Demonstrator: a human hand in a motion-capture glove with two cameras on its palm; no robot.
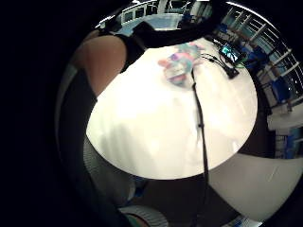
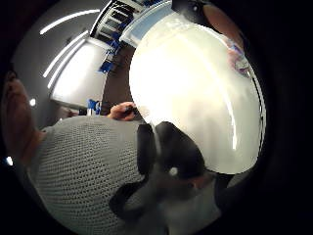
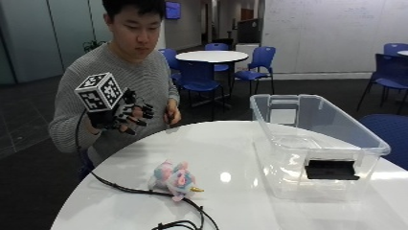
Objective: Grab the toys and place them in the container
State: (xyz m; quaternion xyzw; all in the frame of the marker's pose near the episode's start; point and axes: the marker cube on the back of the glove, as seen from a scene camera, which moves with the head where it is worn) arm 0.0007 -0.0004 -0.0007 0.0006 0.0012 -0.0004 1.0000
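Observation:
A pastel plush unicorn toy (image 3: 173, 178) lies on the round white table (image 3: 229, 153), near the front left. It also shows as a small pink and blue toy (image 1: 180, 64) far from the palm. A clear plastic container (image 3: 312, 143) stands at the right of the table; nothing but a black piece on its front wall shows in it. My gloved right hand (image 3: 130, 115) hangs in the air above the table's left edge, well above and behind the toy, fingers spread and holding nothing.
A black cable (image 3: 137, 191) runs across the table beside the toy. The person's bare left hand (image 3: 171, 115) holds a small dark object at the table's far edge. Blue chairs (image 3: 255, 67) and another round table (image 3: 210, 56) stand behind.

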